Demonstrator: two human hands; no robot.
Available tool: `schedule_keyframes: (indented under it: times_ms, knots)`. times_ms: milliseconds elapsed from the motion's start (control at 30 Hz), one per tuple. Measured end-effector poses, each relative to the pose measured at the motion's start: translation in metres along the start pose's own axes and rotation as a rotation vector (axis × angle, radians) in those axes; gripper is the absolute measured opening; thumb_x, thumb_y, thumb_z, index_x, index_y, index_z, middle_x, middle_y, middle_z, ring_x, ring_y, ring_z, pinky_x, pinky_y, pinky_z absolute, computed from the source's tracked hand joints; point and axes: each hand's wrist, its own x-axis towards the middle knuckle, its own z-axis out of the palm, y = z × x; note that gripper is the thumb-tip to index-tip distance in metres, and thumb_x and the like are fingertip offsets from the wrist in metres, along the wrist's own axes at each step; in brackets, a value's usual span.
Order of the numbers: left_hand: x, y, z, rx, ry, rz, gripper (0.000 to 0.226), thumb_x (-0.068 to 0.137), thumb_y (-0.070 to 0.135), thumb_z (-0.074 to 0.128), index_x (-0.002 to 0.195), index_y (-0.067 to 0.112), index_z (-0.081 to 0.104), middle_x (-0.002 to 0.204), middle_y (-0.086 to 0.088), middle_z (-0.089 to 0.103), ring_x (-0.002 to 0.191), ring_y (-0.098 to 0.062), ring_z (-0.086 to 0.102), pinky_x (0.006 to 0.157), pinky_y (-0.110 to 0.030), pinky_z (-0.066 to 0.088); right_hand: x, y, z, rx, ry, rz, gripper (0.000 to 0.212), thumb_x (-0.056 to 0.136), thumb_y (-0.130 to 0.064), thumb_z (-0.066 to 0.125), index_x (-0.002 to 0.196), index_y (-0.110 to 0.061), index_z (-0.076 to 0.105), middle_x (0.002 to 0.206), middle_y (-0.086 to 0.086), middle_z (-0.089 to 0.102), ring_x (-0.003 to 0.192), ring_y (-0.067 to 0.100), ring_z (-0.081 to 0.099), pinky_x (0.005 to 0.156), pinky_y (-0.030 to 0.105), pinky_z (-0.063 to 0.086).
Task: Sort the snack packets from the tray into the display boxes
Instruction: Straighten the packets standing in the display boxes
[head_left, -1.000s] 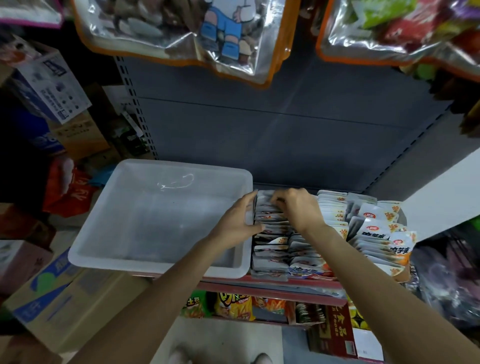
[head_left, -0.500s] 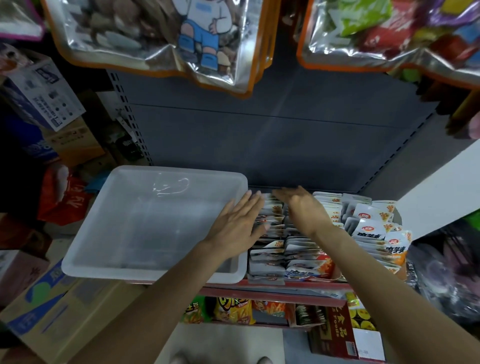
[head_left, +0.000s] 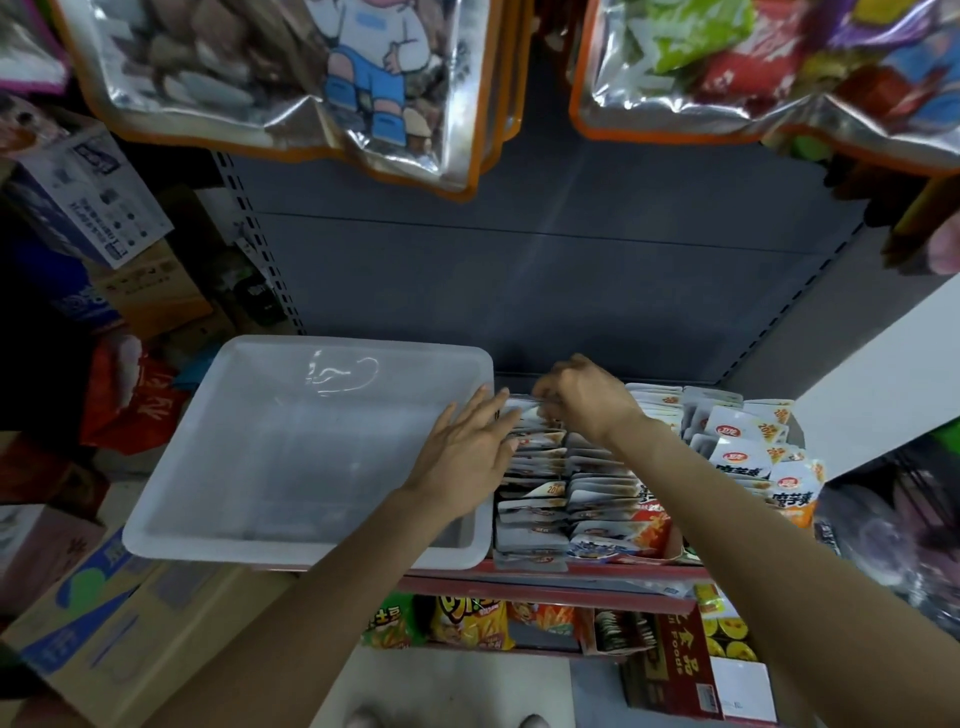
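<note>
Nearest the camera, two bare forearms reach up and away toward a red-edged shelf (head_left: 545, 574). The left hand (head_left: 467, 457) lies flat with its fingers straight and slightly spread, over the right rim of the translucent tray (head_left: 171, 499); its fingertips (head_left: 496, 402) reach past the rim and touch the far end of the nearest row of snack packets (head_left: 535, 499). Nothing is held in that hand.

Just right of those fingertips and a little farther back, the right hand (head_left: 587, 397) is bent down at the wrist, its fingers curled and pinching the top edges of the rearmost packets in the row. Whether it holds one packet or several cannot be told.

Judged from how things lie, the sorting looks nearly finished: the tray shows no packets inside, only glare on its bottom, while the display boxes (head_left: 670, 551) to the right of both hands are packed with upright rows. More white and orange packets (head_left: 748, 457) stand well right of the right hand. What seems left is squaring and pressing the last packets into their row.

Beyond the fingers rises the grey back panel (head_left: 545, 270), and above it hang large foil snack bags (head_left: 291, 78).
</note>
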Motion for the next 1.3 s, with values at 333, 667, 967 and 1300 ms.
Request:
schedule_keyframes:
  times_ms: [333, 667, 967, 1300]
  knots:
    - [-0.009, 0.000, 0.000, 0.002, 0.025, 0.085, 0.051, 0.099, 0.044, 0.034, 0.146, 0.024, 0.032, 0.156, 0.006, 0.018, 0.141, -0.011, 0.017, 0.113, -0.029, 0.015, 0.002, 0.006, -0.005, 0.228, -0.098, 0.013, 0.030, 0.092, -0.027, 0.057, 0.120, -0.016, 0.061, 0.119, 0.007, 0.058, 0.113, 0.022, 0.050, 0.092, 0.030, 0.040]
    - [-0.008, 0.008, 0.008, 0.103, 0.027, -0.014, 0.049, 0.100, 0.030, 0.039, 0.147, 0.024, 0.027, 0.159, -0.005, -0.001, 0.146, -0.019, 0.005, 0.116, -0.035, 0.009, -0.012, -0.004, 0.009, -0.079, 0.150, -0.031, 0.018, 0.091, -0.024, 0.052, 0.098, -0.024, 0.068, 0.106, -0.005, 0.064, 0.108, 0.017, 0.052, 0.094, 0.028, 0.026]
    - [-0.005, 0.007, 0.008, -0.050, 0.048, 0.024, 0.078, 0.094, 0.035, 0.050, 0.151, 0.017, -0.001, 0.159, 0.001, -0.008, 0.146, -0.012, -0.001, 0.118, -0.028, 0.006, -0.006, -0.008, -0.006, -0.158, -0.111, -0.031, 0.033, 0.097, -0.025, 0.042, 0.127, -0.024, 0.056, 0.117, 0.007, 0.063, 0.113, 0.025, 0.054, 0.097, 0.036, 0.034]
    - [0.007, 0.010, 0.003, 0.054, -0.084, -0.042, 0.088, 0.089, 0.066, 0.031, 0.150, 0.016, -0.008, 0.156, 0.003, -0.019, 0.143, -0.009, -0.017, 0.118, -0.031, -0.006, -0.029, -0.016, 0.002, -0.061, -0.044, 0.021, 0.064, 0.088, 0.000, 0.045, 0.147, -0.014, 0.025, 0.145, 0.012, 0.041, 0.128, 0.029, 0.044, 0.108, 0.033, 0.031]
